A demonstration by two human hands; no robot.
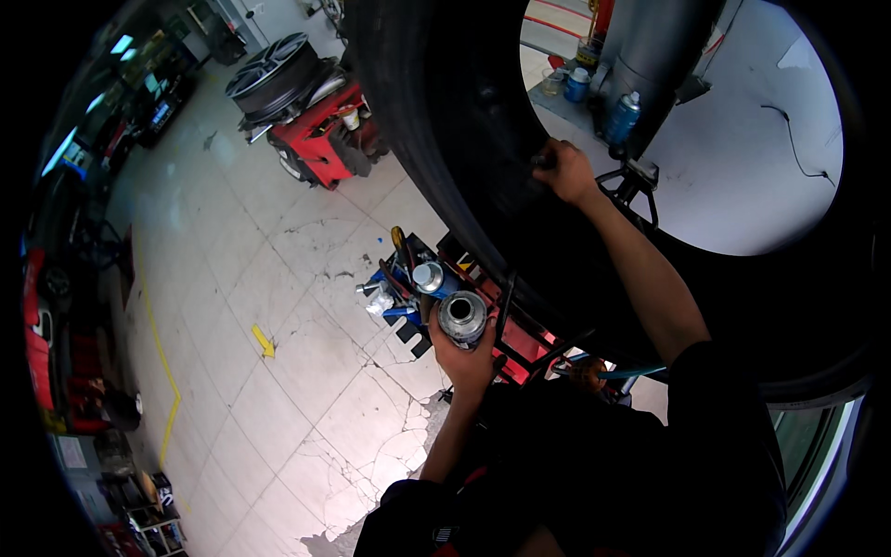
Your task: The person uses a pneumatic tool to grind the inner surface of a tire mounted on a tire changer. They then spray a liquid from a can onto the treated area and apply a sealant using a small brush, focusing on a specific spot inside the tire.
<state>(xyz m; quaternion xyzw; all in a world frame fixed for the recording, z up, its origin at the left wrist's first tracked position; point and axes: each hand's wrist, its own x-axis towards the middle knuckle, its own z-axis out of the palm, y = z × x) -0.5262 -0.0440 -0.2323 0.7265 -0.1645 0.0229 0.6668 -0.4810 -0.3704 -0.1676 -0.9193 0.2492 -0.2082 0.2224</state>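
Note:
My left hand [464,365] is wrapped round a small round metal can [463,322], held upright. The can's top shows a dark round opening in a raised neck, with no lid on it. A large black tire [422,111] stands upright in front of me. Inside it, my right hand [568,172] is closed on a small dark thing [544,161] against the inner wall. The thing's kind is hard to make out in the shade. Just beyond my left hand, a blue can with a grey cap [429,277] stands among tools in a tray.
A tool tray [408,334] with several tools lies beside my left hand. A wheel rim [269,67] rests on a red machine [320,139] at the far left. Through the tire show a blue spray can [623,119] and a blue bottle [576,86].

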